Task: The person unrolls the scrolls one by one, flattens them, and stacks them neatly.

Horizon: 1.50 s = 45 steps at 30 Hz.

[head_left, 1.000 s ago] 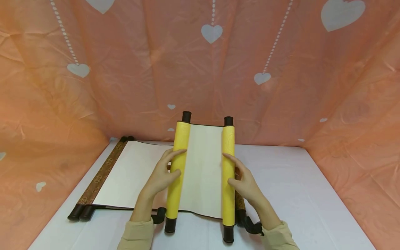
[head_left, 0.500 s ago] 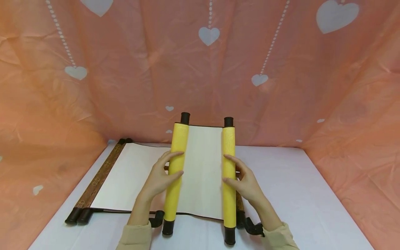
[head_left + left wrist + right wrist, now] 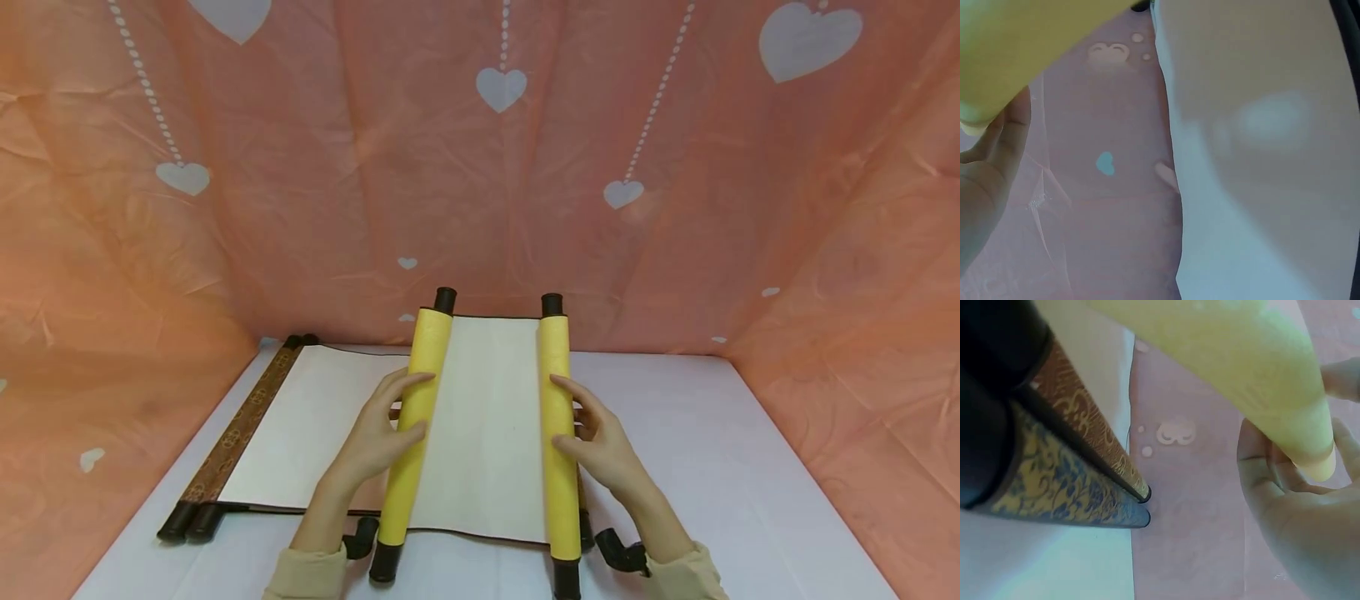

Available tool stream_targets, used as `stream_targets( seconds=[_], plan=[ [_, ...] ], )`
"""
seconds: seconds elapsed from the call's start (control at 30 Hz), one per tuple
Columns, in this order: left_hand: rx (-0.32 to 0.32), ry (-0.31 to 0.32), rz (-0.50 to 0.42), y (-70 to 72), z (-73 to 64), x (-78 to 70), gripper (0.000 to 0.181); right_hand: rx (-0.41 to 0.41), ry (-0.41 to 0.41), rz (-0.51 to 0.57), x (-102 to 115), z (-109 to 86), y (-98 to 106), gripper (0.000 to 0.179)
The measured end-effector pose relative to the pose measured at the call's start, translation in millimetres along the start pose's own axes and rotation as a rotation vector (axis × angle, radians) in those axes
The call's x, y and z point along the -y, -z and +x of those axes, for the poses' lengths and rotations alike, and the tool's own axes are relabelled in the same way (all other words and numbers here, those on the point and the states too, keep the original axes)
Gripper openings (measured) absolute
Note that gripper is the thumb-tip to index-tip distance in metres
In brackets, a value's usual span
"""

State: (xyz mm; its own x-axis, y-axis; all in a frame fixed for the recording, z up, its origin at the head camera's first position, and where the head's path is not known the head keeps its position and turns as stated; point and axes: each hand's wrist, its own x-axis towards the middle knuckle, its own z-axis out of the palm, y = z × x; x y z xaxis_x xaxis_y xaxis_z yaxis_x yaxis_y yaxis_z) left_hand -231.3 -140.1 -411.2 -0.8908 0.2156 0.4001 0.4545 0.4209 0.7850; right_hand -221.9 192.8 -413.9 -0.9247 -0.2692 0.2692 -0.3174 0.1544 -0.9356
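A partly unrolled yellow scroll [image 3: 557, 500] with black knobs is held up between both hands, its cream paper [image 3: 491, 425] stretched between two upright yellow rolls. My left hand [image 3: 377, 429] grips the left roll around its middle, thumb and index finger on the near side. Around the right roll, my right hand [image 3: 603, 442] curls its fingers in the same way; the right wrist view shows them under the yellow roll [image 3: 1260, 381]. Behind it on the table lies a second scroll with brown patterned rolls [image 3: 240, 433] and spread white paper [image 3: 315, 425], partly hidden by the yellow one.
In the right wrist view, a brown patterned roll [image 3: 1079, 406] lies against a blue-flowered roll [image 3: 1072, 469], both black-ended. A white-covered table [image 3: 697, 467] carries these things. Pink cloth with white hearts [image 3: 495, 200] hangs behind and at the sides. A black wrist device [image 3: 621, 552] shows near each sleeve.
The two yellow rolls have moved slightly apart, showing a wider strip of paper. Both hands and the scroll have come a little lower and nearer. The brown scroll lies still.
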Motion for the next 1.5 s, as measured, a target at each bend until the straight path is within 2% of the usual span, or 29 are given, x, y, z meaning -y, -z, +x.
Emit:
stream_targets(
  seconds=[0.33,0.47,0.63,0.8,1.0,1.17,1.3,1.5],
  plan=[
    [0.071,0.063,-0.015,11.2,2.3,-3.0,0.066,0.022,0.000,-0.005,0.2,-2.1,9.5,0.083],
    [0.089,0.065,-0.032,14.3,4.0,-1.1,0.067,0.018,-0.010,-0.004,0.0,-2.1,13.8,0.084],
    [0.099,0.064,-0.048,16.0,5.5,2.4,0.066,0.021,-0.018,0.000,0.5,-2.1,16.3,0.078],
    [0.099,0.050,-0.051,15.8,6.5,3.3,0.070,-0.008,-0.034,-0.044,0.9,-2.1,16.8,0.077],
    [0.062,-0.008,-0.003,17.5,4.2,7.3,0.069,-0.028,0.046,-0.057,-1.4,-3.9,23.2,0.075],
    [0.046,-0.009,0.003,20.5,1.2,8.0,0.068,-0.006,0.079,-0.018,-1.0,-5.5,31.1,0.078],
    [0.052,-0.002,-0.002,23.9,-0.1,6.1,0.069,0.005,0.068,-0.017,0.6,-7.1,35.5,0.079],
    [0.071,-0.030,-0.013,28.2,0.1,6.8,0.072,-0.004,0.036,-0.030,1.8,-9.5,41.0,0.080]
  ],
)
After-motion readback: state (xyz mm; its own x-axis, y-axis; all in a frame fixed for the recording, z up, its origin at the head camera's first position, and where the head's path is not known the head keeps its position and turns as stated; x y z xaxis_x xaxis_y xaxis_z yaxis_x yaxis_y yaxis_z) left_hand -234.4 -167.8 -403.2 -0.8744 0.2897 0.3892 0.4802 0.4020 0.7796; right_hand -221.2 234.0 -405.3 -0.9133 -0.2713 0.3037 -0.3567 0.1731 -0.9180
